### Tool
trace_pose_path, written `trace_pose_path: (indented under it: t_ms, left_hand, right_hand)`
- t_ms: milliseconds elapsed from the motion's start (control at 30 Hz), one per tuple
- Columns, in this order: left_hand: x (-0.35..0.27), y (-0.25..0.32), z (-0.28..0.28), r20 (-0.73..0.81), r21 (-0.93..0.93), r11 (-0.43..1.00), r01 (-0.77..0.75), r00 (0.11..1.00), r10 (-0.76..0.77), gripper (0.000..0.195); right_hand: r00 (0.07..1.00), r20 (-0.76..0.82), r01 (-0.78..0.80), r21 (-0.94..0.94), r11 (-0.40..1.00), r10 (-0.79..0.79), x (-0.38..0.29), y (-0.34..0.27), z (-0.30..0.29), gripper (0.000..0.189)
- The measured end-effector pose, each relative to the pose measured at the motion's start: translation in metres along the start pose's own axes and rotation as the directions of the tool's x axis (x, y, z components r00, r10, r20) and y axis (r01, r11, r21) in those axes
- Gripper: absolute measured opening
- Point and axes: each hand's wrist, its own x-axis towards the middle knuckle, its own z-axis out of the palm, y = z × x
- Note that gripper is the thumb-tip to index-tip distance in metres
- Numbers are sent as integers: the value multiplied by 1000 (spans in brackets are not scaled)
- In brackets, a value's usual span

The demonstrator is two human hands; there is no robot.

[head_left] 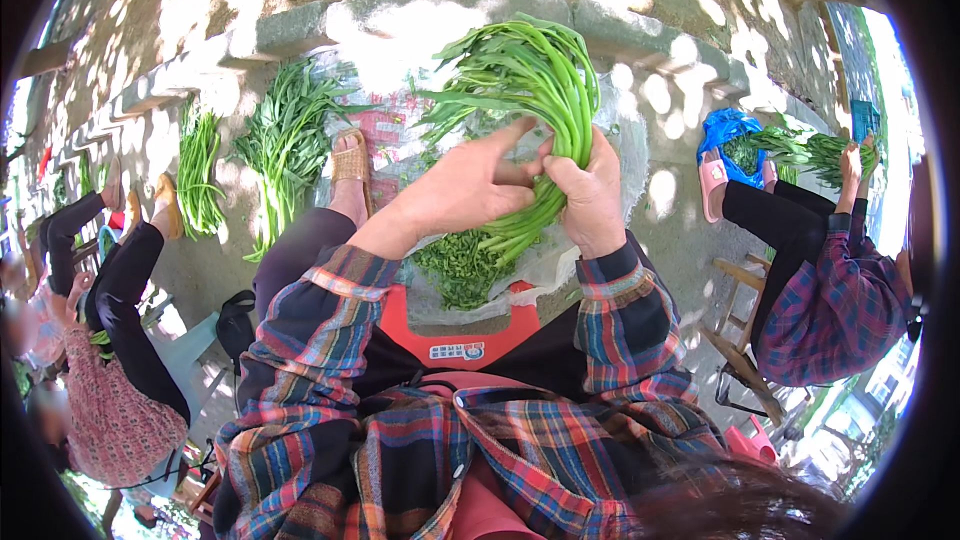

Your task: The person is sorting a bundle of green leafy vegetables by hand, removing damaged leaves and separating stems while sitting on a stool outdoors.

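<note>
A thick bunch of long-stemmed leafy greens [574, 97] arches up in front of me, its leaves drooping to the left. My right hand [592, 191] is closed around the stems, thumb across them. On the left side of the bunch, my left hand [480, 184] has its index finger stretched out and its other fingers bent near the stems; whether it grips any is unclear. Below both hands, a heap of short green trimmings [465, 270] lies on a plastic sheet [634, 157] between my knees.
Two piles of greens, one leafy [281, 135] and one mostly stems [199, 180], lie on the ground at left. A stone curb [450, 11] runs beyond the sheet. People sit at both sides; the one at right handles greens by a blue plastic bag [724, 124].
</note>
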Motion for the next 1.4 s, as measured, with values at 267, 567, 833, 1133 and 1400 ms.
trace_pose_path:
  t_ms: [267,567,833,1133,1400]
  left_hand:
    - [10,-57,-18,-220,-864,499,-68,942,-253,40]
    - [20,-53,2,-271,-728,684,-42,935,-230,40]
    - [23,-54,9,-340,-516,850,-106,936,-89,14]
    - [7,-53,-15,-104,-622,783,20,989,-108,19]
    - [-6,-54,-28,49,-668,742,63,998,-41,31]
  right_hand:
    - [1000,25,8,63,998,-10,-7,-12,-8,34]
    - [999,44,-10,82,997,7,-10,-19,-7,32]
    - [999,42,-14,89,996,11,-8,-20,-10,33]
    - [1000,-1,-13,157,988,13,-6,-19,-21,30]
    - [1000,-6,16,164,986,-16,-5,-16,-24,29]
